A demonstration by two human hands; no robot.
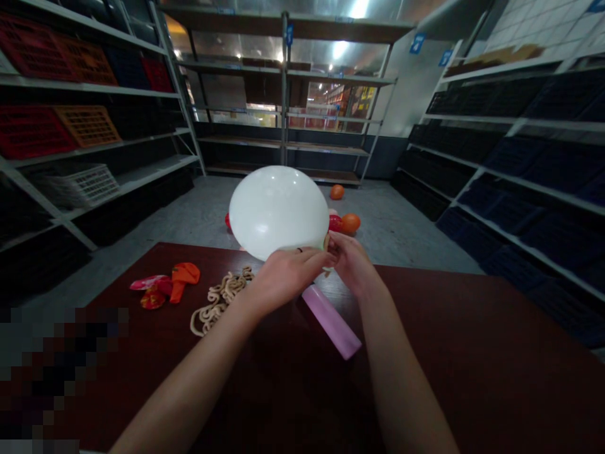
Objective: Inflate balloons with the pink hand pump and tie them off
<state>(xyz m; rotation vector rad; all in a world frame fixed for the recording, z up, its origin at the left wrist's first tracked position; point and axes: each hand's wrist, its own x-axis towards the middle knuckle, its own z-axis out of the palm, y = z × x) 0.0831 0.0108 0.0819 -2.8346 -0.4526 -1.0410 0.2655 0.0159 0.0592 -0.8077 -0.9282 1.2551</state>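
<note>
A large inflated white balloon (278, 211) is in front of me, at the table's far edge. My left hand (295, 271) is bent over its lower right side, fingers closed near the neck, which is mostly hidden. My right hand (350, 258) meets it there, fingertips pinched on a short beige string (326, 242) by the neck. Below the hands lies a pink cylinder (332, 321), its far end partly hidden. Left of my left forearm is a tangled pile of beige strings (220, 299). Farther left are several limp balloons, among them an orange one (185, 277) and red ones (155, 295).
The dark brown table (463, 334) spans the foreground. Beyond it, on the grey floor, are inflated balloons, including an orange one (350, 223) and a smaller-looking orange one (337, 192). Shelves with crates (87, 124) line both sides; a metal rack (285, 142) stands at the back.
</note>
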